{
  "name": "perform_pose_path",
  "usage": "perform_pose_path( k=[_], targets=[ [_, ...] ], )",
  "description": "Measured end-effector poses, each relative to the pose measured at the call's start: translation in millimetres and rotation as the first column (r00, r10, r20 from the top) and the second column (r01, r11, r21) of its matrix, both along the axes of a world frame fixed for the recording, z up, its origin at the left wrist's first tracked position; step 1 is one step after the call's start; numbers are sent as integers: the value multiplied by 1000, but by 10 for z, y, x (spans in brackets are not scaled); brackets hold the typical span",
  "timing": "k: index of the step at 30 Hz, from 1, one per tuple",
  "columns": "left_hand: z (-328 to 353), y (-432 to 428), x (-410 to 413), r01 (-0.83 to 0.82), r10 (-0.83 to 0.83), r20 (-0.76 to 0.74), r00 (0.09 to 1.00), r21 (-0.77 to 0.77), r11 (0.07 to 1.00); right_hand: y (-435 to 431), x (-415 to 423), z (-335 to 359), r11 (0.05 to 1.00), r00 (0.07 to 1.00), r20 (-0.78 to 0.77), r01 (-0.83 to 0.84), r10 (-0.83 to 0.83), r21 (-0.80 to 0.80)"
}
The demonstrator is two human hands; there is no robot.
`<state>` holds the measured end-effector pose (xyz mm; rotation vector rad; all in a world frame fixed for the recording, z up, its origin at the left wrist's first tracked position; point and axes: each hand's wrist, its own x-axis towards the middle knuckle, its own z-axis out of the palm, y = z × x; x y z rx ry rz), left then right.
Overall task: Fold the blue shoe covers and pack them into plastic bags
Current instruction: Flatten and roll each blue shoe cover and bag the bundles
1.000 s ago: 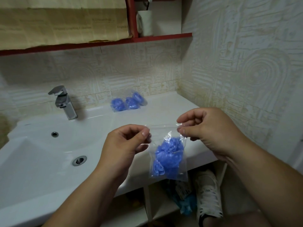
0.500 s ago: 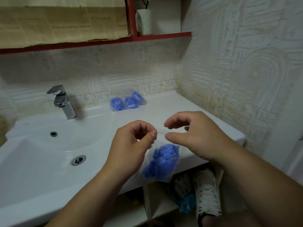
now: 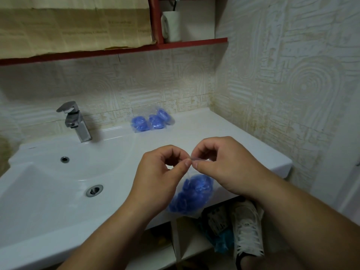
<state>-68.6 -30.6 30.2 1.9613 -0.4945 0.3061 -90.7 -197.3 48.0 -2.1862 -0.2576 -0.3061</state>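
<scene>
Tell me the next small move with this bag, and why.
Probably slide both pinches outward along the top edge of the bag to seal it. The left hand and right hand pinch that edge at its middle, thumbs almost meeting, and the shoe covers already hang inside.

Colours: mostly blue, white, cream, dark red.
Shoe covers (image 3: 194,190) solid blue inside clear plastic bag (image 3: 186,212); packed bags (image 3: 152,120) same blue. Sink (image 3: 48,201) plain white, tap (image 3: 75,123) chrome, shelf (image 3: 116,52) dark red. Wall tiles (image 3: 303,86) cream, embossed rings and lines, yellowish stains. Sneaker (image 3: 247,227) white, possibly black trim.
</scene>
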Motion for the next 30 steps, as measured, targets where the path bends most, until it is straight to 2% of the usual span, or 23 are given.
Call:
perform_pose_path(
  k=[11, 15, 26, 30],
  targets=[
    [-14, -2, -23, -38, 37, 14, 999, 41, 998, 23, 28, -1, 1000, 1000, -25, 6, -7, -30],
    [-3, 18, -10, -46, 46, 22, 999, 28, 999, 15, 37, 1, 1000, 999, -39, 2, -2, 9],
    [69, 267, 126, -77, 55, -109, 993, -213, 974, -222, 72, 10, 999, 994, -107, 32, -27, 41],
    [71, 311, 158, -79, 53, -112, 992, -240, 968, -260, 83, 5, 997, 993, -120, 27, -18, 77]
  ],
)
